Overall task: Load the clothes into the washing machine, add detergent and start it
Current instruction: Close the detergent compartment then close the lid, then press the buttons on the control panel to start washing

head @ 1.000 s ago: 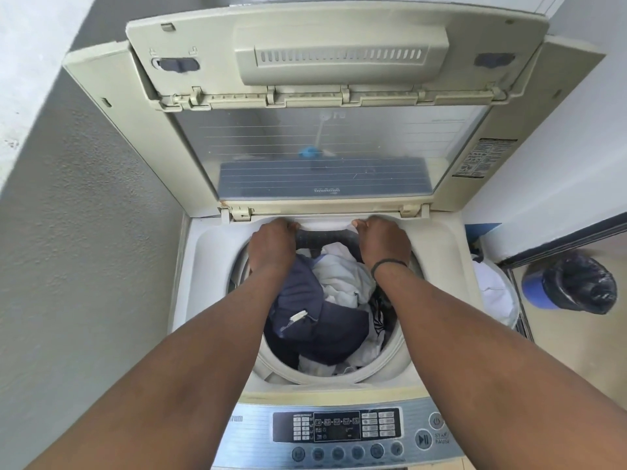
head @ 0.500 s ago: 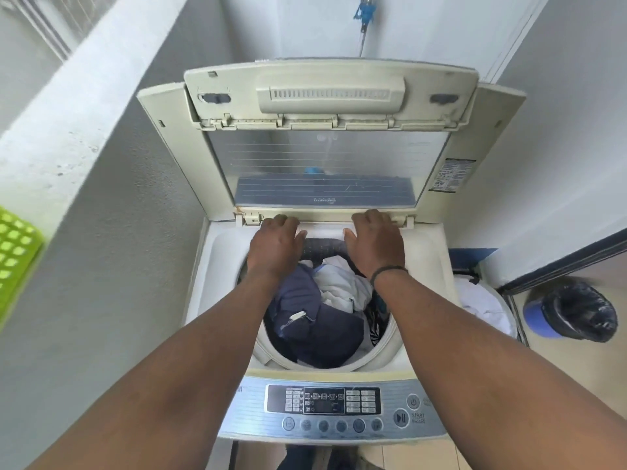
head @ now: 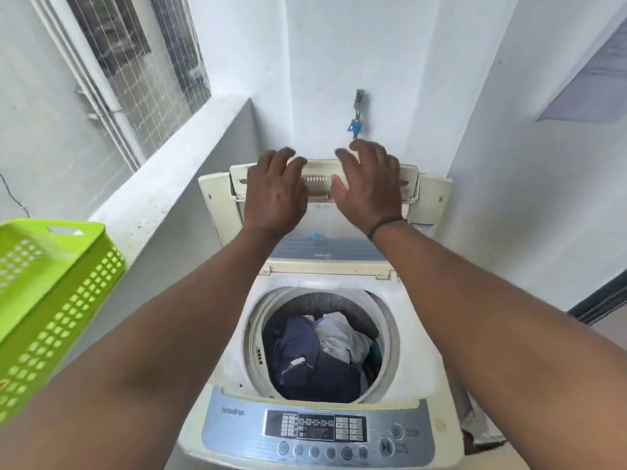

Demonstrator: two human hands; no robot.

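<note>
Both grips are spread wide and hold nothing. The left hand (head: 276, 195) is raised in front of the upright lid (head: 324, 184) of the washing machine (head: 412, 347), palm turned away from the camera, fingers fanned and slightly curled over the lid's top edge; motion blur keeps me from telling whether the fingertips touch it. The right hand (head: 368, 188) is held the same way just beside it, thumb pointing inward toward the left thumb, with a dark band (head: 385, 223) round the wrist. Between the two grips a slotted vent on the lid shows. Both forearms stretch forward and up from the bottom corners of the view, nearly straight, converging toward the lid.

Just above the right grip, a tap (head: 358, 106) with a blue fitting is fixed to the wall. Well below both grips, between the forearms, the round drum (head: 385, 330) lies open, and the clothes (head: 315, 361) sit inside it: a dark navy garment in front and to the left, a white one behind it toward the right. Lower still, nearest the camera, is the control panel (head: 315, 427) with its row of round buttons. Far out to the left of the left forearm, a green perforated basket (head: 51, 293) sits beside the ledge under the window.
</note>
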